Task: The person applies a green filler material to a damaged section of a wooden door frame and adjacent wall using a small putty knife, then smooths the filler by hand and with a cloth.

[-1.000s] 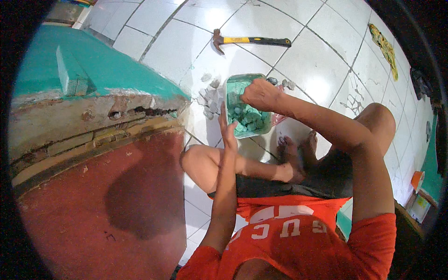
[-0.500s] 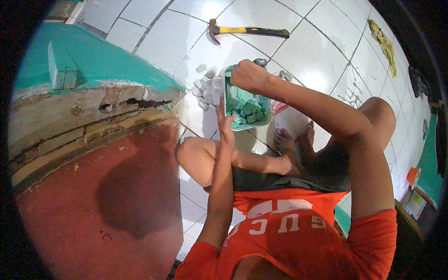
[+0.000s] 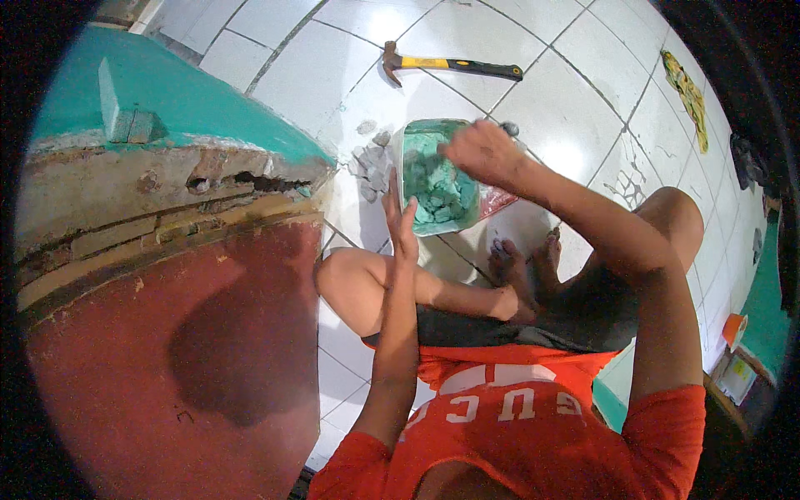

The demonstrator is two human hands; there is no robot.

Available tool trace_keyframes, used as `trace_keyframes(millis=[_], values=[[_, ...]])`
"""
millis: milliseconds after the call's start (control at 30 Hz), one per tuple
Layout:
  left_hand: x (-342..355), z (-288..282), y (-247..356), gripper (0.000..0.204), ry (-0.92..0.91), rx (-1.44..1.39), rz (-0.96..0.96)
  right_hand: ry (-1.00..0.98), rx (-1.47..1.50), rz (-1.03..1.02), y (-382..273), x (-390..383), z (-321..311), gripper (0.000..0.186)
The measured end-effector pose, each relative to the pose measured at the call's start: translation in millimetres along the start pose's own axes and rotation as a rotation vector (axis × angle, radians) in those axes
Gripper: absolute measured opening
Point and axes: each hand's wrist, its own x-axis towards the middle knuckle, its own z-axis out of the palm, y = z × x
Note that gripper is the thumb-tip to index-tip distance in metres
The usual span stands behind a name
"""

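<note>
Two hands at a plastic tub [image 3: 454, 226] of green lumps [image 3: 439, 193]
The tub sits on white floor tiles [image 3: 546, 96]. Left hand [image 3: 402, 221], fingers straight, touches its side; right hand [image 3: 485, 155] curls above; I can't tell what it holds.

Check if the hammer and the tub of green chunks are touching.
Apart: the head view shows a strip of white tile floor between the hammer and the far rim of the tub.

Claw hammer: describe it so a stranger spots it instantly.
On the white tiled floor, find the rectangular tub beside the left hand. Above it in the picture lies the claw hammer. Its brown head and yellow-and-black handle set it apart from the grey rubble.
</note>
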Motion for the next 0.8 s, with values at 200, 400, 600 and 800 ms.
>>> trace_keyframes(millis=[200,400,600,800], values=[[-5.5,2.4,1.1,0.066,-0.023,-0.100,0.026,-0.207,-0.133,0.065,17.6,-3.7,15.6,0.007],[-5.2,1.9,15.6,0.070,0.136,-0.195,0.026,-0.456,0.123,0.256,-15.9,-38.5,34.1,0.012],[-8.8,1.2,12.8,0.075,0.178,-0.292,-0.060,-0.607,0.314,0.539,-35.2,-53.8,27.9,0.012],[-9.3,6.0,16.9,0.075,0.161,-0.306,-0.091,-0.683,0.382,0.539,-42.2,-68.0,31.2,0.018]])
